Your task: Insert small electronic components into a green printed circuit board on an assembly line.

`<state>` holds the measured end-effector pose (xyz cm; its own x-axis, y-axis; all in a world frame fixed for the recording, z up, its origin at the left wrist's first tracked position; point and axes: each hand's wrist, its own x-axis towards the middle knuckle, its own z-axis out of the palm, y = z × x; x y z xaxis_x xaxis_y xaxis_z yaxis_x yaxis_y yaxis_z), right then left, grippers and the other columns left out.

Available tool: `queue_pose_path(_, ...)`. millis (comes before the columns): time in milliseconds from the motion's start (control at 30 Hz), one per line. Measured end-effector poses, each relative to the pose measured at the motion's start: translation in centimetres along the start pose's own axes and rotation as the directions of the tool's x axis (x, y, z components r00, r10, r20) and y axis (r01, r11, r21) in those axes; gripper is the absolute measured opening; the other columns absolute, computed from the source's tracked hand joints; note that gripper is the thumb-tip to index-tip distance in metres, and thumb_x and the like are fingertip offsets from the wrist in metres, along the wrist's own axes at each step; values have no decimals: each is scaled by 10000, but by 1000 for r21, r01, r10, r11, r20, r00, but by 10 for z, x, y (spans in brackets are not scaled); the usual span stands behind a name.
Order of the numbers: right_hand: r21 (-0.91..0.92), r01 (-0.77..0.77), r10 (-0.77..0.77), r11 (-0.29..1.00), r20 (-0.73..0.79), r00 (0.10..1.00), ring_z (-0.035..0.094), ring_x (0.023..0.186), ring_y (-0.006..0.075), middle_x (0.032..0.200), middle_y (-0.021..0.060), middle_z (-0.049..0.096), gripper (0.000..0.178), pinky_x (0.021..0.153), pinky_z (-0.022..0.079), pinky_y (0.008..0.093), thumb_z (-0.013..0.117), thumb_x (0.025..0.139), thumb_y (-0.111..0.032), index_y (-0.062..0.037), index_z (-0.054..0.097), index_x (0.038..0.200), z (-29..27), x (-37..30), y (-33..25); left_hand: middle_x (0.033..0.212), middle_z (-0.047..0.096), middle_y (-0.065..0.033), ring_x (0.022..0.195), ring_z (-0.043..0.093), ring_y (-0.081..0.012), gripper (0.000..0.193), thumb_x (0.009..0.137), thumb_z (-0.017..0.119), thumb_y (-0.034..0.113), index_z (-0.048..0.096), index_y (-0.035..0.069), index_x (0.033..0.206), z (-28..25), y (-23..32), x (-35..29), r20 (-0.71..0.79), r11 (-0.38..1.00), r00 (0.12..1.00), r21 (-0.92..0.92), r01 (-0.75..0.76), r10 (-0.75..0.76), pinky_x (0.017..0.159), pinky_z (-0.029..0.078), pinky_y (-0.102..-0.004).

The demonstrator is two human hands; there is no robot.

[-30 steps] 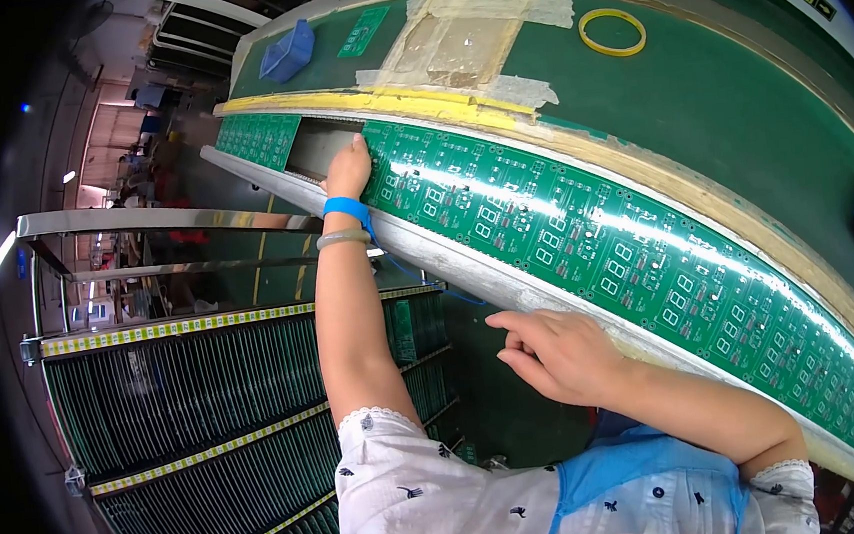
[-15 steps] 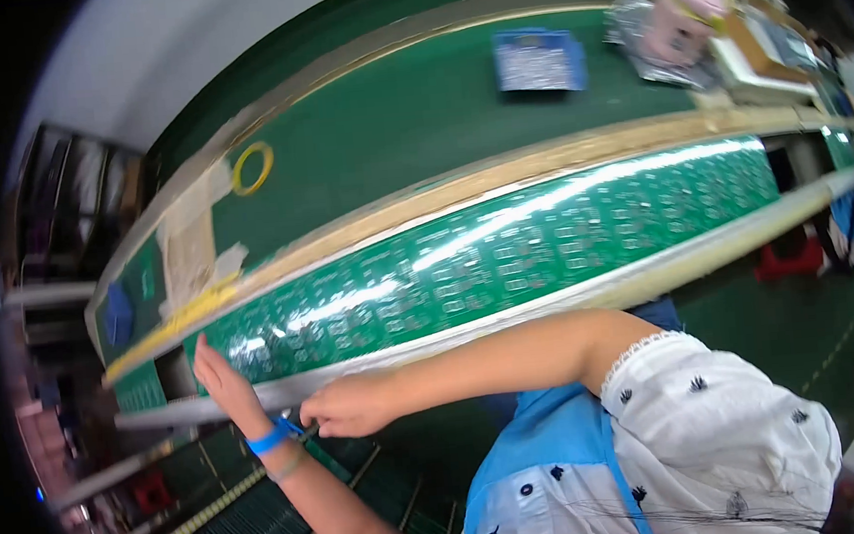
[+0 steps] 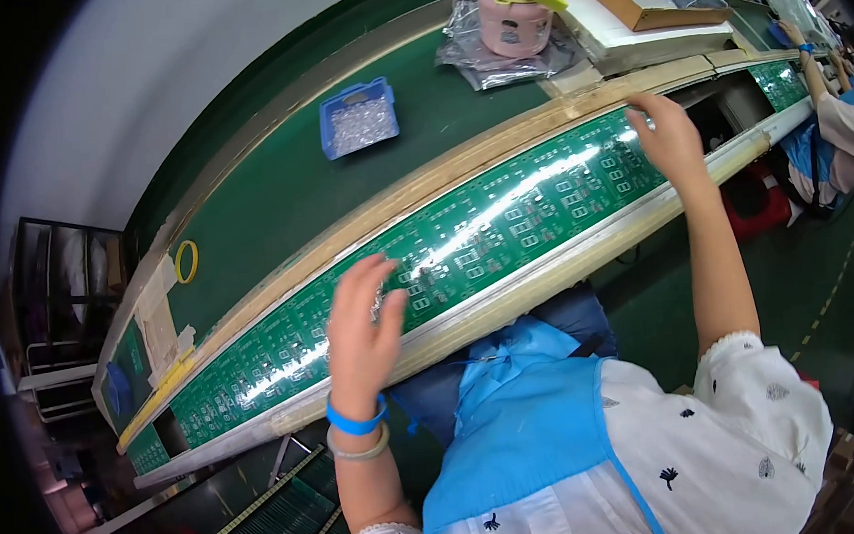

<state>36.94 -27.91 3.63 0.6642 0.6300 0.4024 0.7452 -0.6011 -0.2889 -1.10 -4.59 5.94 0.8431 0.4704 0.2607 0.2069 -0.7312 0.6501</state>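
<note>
A long row of green printed circuit boards (image 3: 504, 223) lies in a rail track in front of me. Over the middle of the row, my left hand (image 3: 359, 323) is raised with its thumb apart from its curved fingers. Small silvery bits show between thumb and fingers; whether they lie in the palm or on the board behind cannot be told. My right hand (image 3: 670, 139) is at the right end of the row, its thumb and fingers apart, the fingertips near the board's far edge. A blue bin (image 3: 326, 134) of small clear or silvery parts sits on the green bench beyond.
Past the bin stand a pink jug (image 3: 516, 19) and a cardboard tray (image 3: 643, 14) on white slabs. A yellow tape ring (image 3: 186, 262) lies far left. Below left is a rack (image 3: 257, 526) of upright boards. To the right, a co-worker (image 3: 842, 124) reaches over the track.
My left hand has moved from the left end of the boards to above their middle. My right hand has swung from beside my left wrist to the right end. The view has shifted.
</note>
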Motion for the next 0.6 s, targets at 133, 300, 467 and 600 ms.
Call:
queue_pose_path(133,-121,-173,185,977,91,979,602,1093,412,1162,257,641,384,928,478,444,576,957,-216,36,582,1246,6,-22,44,1323,568,-184,1226,539,-379,373,885,672,191,614,50,1226,48,29,24,160,991,982,74,-115,102,1036,433,-467)
queue_pose_path(300,38,-179,163,983,265,950,588,1150,417,1222,274,617,409,968,449,433,491,998,-234,25,555,1307,7,-39,35,1280,581,-164,1263,508,-322,497,875,658,350,568,70,1275,71,25,14,224,945,975,315,-87,16,1104,319,-579)
queue_pose_path(467,114,-71,37,991,277,960,606,1171,324,1293,233,607,457,990,452,366,494,1032,-257,30,482,1387,32,-57,99,1206,624,-113,1224,539,-262,479,885,637,413,599,63,1209,78,16,-3,63,937,994,345,58,-84,1121,278,-595)
queue_pose_path(600,273,-109,11,956,337,941,618,1149,288,1276,223,620,430,971,459,348,492,1037,-209,26,469,1396,29,-59,57,1212,633,-88,1236,539,-258,455,894,624,425,612,82,1193,64,14,-24,-10,937,988,316,151,-156,1129,268,-592)
